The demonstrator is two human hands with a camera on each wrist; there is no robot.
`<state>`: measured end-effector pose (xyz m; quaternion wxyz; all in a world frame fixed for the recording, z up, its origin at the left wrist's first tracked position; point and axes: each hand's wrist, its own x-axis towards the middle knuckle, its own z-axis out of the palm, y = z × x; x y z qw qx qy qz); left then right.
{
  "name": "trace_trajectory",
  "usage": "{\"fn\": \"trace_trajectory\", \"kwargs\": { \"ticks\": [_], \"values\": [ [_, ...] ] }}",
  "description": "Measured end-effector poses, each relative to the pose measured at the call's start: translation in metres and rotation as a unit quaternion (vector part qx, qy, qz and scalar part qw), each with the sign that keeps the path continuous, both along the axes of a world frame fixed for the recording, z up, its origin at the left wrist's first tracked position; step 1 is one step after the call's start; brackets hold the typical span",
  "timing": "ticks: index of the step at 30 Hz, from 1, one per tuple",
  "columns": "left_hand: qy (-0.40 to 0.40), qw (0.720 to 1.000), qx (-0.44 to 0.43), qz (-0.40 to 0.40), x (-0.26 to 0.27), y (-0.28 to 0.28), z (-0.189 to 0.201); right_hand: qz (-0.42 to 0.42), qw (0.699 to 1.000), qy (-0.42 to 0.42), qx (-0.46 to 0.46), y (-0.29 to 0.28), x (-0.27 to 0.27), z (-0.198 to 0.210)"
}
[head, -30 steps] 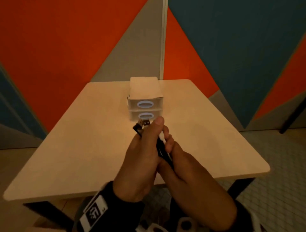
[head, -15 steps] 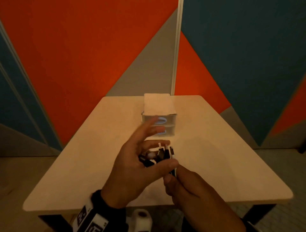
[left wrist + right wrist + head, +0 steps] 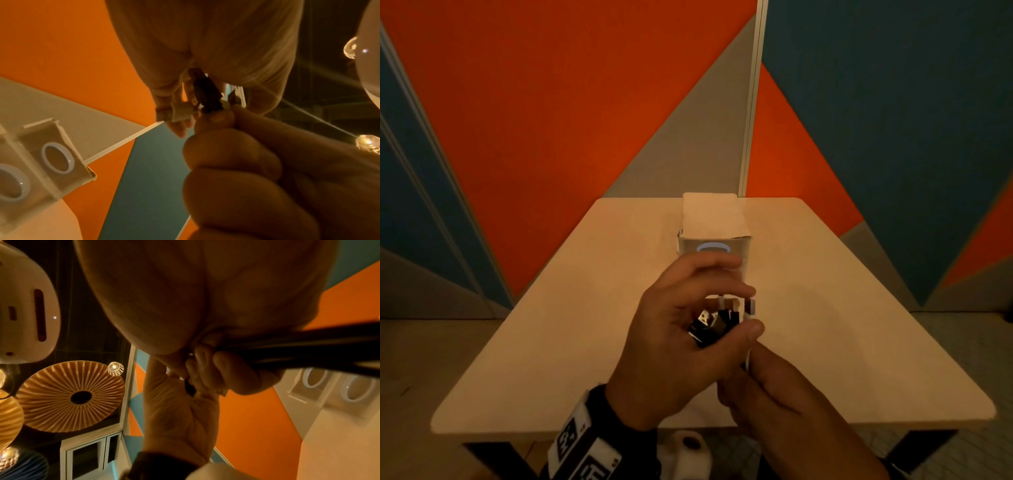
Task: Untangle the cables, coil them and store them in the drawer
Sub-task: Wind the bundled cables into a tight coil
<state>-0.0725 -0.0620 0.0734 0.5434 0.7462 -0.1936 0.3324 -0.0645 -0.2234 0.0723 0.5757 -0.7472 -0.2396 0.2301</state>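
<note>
A bundle of cables (image 3: 717,320), black and white with USB plug ends sticking up, is held above the near half of the table (image 3: 558,325). My left hand (image 3: 746,310) curls its fingers and thumb around the plug ends. Just below, my right hand (image 3: 753,377) grips the cable strands; in the right wrist view the black cables (image 3: 298,345) run out of its fist. The left wrist view shows the plugs (image 3: 205,99) between my fingertips. A small white two-drawer unit (image 3: 714,222) stands at the table's middle, with both drawers closed.
The unit's drawer fronts carry ring handles (image 3: 57,160). The table stands against an orange, grey and blue wall (image 3: 551,120). Bare tabletop lies on either side of the unit. A white device (image 3: 685,452) sits below the near table edge.
The left hand loosened from a tight wrap on the bundle, spread its fingers, and now curls them back round the plug ends. The right hand kept its hold.
</note>
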Motion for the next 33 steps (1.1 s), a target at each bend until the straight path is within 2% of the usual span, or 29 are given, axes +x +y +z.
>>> {"fn": "trace_trajectory", "kwargs": {
  "ticks": [2,3,5,6,7,9,11,15,18,22,28,33],
  "values": [
    [0.052,0.991,-0.099,-0.072,0.002,0.004,-0.008,0.005,0.999,0.008,0.051,-0.002,0.001,-0.010],
    [0.108,0.971,-0.176,-0.121,0.002,0.004,-0.012,0.001,0.996,0.022,0.082,-0.003,0.002,-0.014],
    [0.225,0.899,-0.313,-0.210,-0.002,0.000,-0.020,0.000,0.982,0.084,0.170,-0.003,0.003,-0.017],
    [0.255,0.874,-0.343,-0.231,-0.004,-0.001,-0.026,0.002,0.968,0.119,0.219,-0.003,0.005,-0.015],
    [0.264,0.872,-0.340,-0.233,-0.005,-0.001,-0.031,0.005,0.955,0.149,0.257,-0.003,0.007,-0.012],
    [0.233,0.904,-0.300,-0.196,-0.008,0.002,-0.038,0.012,0.939,0.186,0.288,-0.003,0.011,-0.007],
    [0.198,0.933,-0.270,-0.135,-0.007,0.008,-0.038,0.015,0.939,0.189,0.287,-0.004,0.014,-0.007],
    [0.138,0.959,-0.237,-0.065,-0.009,0.014,-0.024,0.013,0.945,0.197,0.262,-0.004,0.016,-0.008],
    [0.127,0.966,-0.218,-0.052,-0.012,0.014,-0.016,0.017,0.957,0.172,0.232,-0.005,0.017,-0.009],
    [0.172,0.959,-0.225,-0.031,-0.016,0.013,-0.011,0.025,0.971,0.131,0.201,-0.006,0.016,-0.010],
    [0.212,0.973,-0.086,0.001,-0.018,0.020,0.003,0.040,0.988,0.061,0.136,-0.006,0.014,-0.010],
    [0.253,0.967,-0.041,-0.006,-0.018,0.026,0.022,0.019,0.993,0.017,0.119,-0.006,0.012,-0.005]
  ]
}}
